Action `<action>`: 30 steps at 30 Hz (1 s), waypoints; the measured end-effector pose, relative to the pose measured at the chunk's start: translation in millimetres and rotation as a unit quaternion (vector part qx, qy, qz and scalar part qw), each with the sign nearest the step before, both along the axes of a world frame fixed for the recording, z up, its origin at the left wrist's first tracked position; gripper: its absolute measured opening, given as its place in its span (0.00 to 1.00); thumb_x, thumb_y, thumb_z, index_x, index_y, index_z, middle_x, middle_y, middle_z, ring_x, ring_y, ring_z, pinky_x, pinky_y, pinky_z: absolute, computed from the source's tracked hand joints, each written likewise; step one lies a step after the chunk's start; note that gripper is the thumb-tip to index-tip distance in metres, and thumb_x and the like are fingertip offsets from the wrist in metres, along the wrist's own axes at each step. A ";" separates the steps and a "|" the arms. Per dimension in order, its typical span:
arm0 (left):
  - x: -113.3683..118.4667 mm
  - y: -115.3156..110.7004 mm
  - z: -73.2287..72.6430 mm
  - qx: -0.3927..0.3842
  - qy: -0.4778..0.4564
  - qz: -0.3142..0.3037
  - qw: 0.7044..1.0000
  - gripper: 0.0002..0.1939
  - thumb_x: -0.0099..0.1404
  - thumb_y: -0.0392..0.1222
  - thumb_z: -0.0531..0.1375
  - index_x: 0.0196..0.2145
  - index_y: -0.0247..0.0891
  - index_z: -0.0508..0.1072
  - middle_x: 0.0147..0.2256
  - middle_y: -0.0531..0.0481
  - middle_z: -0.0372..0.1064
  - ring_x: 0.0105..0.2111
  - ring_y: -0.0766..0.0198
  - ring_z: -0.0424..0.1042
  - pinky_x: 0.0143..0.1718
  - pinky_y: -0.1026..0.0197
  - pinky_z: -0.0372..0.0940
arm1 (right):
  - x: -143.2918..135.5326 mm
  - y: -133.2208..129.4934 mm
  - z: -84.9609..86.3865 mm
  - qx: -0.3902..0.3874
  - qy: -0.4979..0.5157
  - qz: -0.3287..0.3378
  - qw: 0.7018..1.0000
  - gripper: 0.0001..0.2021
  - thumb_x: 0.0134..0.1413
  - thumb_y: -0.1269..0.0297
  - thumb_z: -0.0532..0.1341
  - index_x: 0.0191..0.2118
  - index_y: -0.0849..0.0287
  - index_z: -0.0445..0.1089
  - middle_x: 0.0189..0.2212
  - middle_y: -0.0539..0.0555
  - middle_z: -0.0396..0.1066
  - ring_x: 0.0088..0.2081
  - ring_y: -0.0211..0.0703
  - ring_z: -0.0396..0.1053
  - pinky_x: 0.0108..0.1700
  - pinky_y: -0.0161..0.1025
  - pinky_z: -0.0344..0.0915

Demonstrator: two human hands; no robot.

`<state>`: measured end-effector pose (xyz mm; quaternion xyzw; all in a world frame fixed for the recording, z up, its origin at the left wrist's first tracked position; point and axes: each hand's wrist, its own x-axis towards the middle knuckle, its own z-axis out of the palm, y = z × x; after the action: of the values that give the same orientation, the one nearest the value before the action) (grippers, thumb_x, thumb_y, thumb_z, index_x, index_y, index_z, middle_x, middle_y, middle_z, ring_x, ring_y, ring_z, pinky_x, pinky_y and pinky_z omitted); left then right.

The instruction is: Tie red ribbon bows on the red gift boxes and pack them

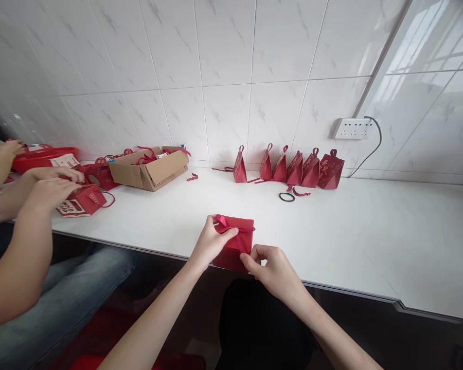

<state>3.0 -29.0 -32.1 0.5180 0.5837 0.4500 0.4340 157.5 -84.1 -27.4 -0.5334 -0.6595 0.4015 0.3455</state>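
A red box [246, 226] lies at the front edge of the white table, with a shiny red ribbon [241, 242] across its top. My left hand [213, 239] is closed on the box's left side, its thumb pressing the ribbon against the top. At the lower right corner, my right hand [268, 264] pinches the ribbon's lower end between thumb and finger.
Several red triangular boxes [280, 168] stand by the wall, with a black ring [286, 197] before them. Back left is a cardboard box [165, 172] of ribbons. Other people's hands [54, 187] hold a red box [85, 200] at the left.
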 end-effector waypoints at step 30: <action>-32.3 -46.5 26.5 0.026 0.082 -0.092 0.992 0.13 0.57 0.51 0.59 0.32 0.38 0.68 0.21 0.58 0.61 0.19 0.71 0.58 0.22 0.66 0.54 | -10.6 56.1 10.2 0.184 -0.076 0.025 0.980 0.05 0.52 0.70 0.59 0.32 0.57 0.72 0.36 0.54 0.69 0.41 0.44 0.68 0.43 0.41 0.64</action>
<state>-29.3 -75.5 -5.6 0.6163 0.5551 0.3792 0.4103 146.9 -28.0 -17.2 -0.4731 -0.7597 0.2398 0.3763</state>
